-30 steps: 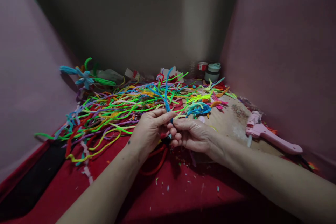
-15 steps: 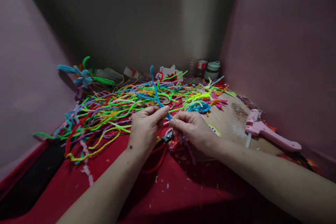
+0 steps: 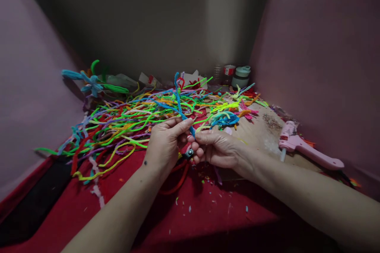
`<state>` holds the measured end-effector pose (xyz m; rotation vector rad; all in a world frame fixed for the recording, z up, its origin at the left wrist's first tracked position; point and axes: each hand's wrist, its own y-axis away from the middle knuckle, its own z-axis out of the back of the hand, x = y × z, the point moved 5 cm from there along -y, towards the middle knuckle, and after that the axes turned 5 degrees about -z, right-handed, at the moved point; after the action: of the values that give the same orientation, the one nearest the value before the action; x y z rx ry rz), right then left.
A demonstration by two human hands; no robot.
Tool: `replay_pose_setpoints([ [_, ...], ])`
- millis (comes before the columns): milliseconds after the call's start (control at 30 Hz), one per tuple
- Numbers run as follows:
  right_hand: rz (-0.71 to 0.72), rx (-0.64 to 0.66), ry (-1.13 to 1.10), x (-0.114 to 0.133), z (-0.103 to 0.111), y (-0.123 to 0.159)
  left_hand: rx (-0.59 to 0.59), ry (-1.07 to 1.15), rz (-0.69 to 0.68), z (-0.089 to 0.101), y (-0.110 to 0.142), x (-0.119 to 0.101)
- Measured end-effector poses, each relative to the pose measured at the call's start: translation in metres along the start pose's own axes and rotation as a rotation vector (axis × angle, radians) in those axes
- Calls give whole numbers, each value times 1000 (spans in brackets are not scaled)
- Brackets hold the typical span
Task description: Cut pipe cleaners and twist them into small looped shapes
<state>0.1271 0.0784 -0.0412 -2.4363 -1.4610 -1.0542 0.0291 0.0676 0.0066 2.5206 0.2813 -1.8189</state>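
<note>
My left hand and my right hand meet at the middle of the view, both pinching a blue pipe cleaner that rises up and back from the fingertips. A small dark tool tip with red handles shows just below the hands, resting on the red cloth. Behind the hands lies a wide tangle of coloured pipe cleaners. Which fingers close on the stem's lower end is hidden between the two thumbs.
A pink glue gun lies at the right on a brown board. A coiled blue bundle sits behind my right hand. A blue pipe-cleaner flower stands far left. Small jars stand at the back. Pink walls close both sides.
The hands have drawn closer together and shifted slightly down. The blue pipe cleaner's free end has swung a little, standing more upright than half a second ago.
</note>
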Motion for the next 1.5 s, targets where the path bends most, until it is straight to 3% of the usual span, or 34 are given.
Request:
replay_pose_setpoints([
  [300,71,-36,128,4,-1,1,-45,-4,-23,0,1,-3],
  [500,200,-107,287,13,-2,5,4,22,3,-2,2,0],
  [667,220,-160,356,12,0,4,-56,28,9,3,-1,-2],
  [1100,231,-106,292,13,-1,2,-30,16,32,2,-1,6],
  [1300,288,-196,282,16,-4,4,-36,-109,31,5,-3,10],
  [1500,362,-234,261,22,-4,4,-55,-120,132,4,0,19],
])
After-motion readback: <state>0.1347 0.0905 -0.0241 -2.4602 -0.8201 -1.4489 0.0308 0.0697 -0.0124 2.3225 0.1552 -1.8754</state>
